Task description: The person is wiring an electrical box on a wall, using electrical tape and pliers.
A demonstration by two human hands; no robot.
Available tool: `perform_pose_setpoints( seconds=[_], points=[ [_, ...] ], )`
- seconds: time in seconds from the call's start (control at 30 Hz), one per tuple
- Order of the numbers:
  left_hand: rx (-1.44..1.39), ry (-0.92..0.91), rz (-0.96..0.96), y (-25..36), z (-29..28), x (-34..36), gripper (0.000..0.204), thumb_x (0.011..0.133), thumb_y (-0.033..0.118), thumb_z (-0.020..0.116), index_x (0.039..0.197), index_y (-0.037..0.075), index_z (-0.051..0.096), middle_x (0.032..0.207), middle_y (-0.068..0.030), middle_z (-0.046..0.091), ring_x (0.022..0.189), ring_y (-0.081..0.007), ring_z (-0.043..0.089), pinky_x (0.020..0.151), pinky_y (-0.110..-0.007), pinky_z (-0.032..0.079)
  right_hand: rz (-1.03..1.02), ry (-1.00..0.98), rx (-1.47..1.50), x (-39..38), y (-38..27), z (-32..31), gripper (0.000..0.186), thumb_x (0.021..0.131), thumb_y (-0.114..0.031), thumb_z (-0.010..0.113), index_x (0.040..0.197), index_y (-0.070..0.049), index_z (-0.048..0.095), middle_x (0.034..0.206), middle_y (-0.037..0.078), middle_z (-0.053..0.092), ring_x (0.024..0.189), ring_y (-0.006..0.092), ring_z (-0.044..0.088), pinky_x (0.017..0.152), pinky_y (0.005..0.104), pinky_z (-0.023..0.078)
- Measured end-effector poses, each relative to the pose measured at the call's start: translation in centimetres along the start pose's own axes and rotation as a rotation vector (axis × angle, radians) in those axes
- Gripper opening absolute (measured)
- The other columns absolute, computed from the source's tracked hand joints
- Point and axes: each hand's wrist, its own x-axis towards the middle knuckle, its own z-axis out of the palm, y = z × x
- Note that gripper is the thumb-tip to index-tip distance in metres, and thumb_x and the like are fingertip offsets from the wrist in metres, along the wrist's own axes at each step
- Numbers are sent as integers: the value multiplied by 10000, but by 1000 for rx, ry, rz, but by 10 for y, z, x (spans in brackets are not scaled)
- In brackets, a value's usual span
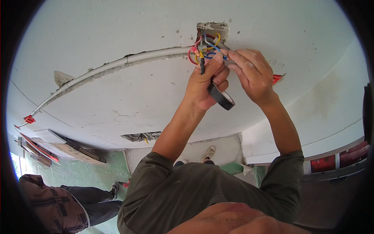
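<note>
A pale wall [128, 93] spreads across the far side, scuffed and pitted, above a green floor [83, 167]. Near left, another person [56, 202] in a brown patterned top and dark trousers is partly in view. Long boards [64, 146] are stacked at the left. A light conduit [152, 54] runs in a rough channel from the left to a wall opening [214, 26] with broken edges; a second opening [132, 137], with loose wires, sits lower and to the left.

Just nearer than the first opening, the left grip [220, 55] is curled closed, pinching blue wires [213, 55] at the thumb. The right grip [228, 59] meets it from the right, thumb and forefinger drawn close together at the wire ends; whether they pinch them I cannot tell. A black tape roll [223, 99] sits under the left grip's curled fingers. Red wire [190, 55] and yellow wire [218, 38] loop beside the blue wires, and a black-wrapped end [202, 66] stands just left of the left thumb.
</note>
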Motion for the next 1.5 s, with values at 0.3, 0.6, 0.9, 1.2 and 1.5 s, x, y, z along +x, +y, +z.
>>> perform_pose_setpoints(
  seconds=[0.3, 0.6, 0.9, 1.2, 1.5],
  points=[
    [61, 3, 16, 0, 1, 1, 195, 948, 239, 659, 1070, 88, 641, 678, 71, 446, 539, -40, 366, 443, -203, 277, 336, -52, 172, -3, -13, 1, 81, 876, -31, 684, 946, 10, 681, 855, 88, 662, 780, 202, 629, 651, 315, 514],
    [219, 53, 16, 7, 5, 0, 205, 950, 252, 650, 1066, 84, 638, 728, 58, 549, 542, -31, 369, 440, -200, 277, 1535, -373, 1433, 15, 1, -23, 190, 919, -208, 661, 894, -22, 681, 770, 14, 636, 689, 94, 570, 667, 243, 475],
    [161, 55, 7, 5, 4, 1, 190, 937, 240, 671, 1046, 87, 643, 696, 68, 513, 534, -34, 349, 428, -202, 253, 31, -223, -117, 5, 3, -23, 216, 830, -99, 709, 1028, -16, 679, 883, 53, 658, 808, 208, 637, 742, 321, 520],
    [125, 19, -27, 8, 6, 1, 185, 935, 263, 676, 1017, 100, 649, 626, 93, 392, 525, -35, 320, 421, -202, 238, -266, -30, -378, 11, 4, -8, 184, 816, -153, 725, 955, -46, 672, 884, 45, 652, 800, 205, 633, 778, 352, 510],
    [136, 36, -38, 10, 3, -1, 224, 922, 274, 692, 1048, 96, 644, 681, 68, 486, 538, -42, 343, 419, -201, 254, -316, -60, -378, 14, 2, -11, 146, 815, -142, 722, 913, -45, 676, 875, 45, 648, 790, 200, 622, 764, 351, 507]
  ],
)
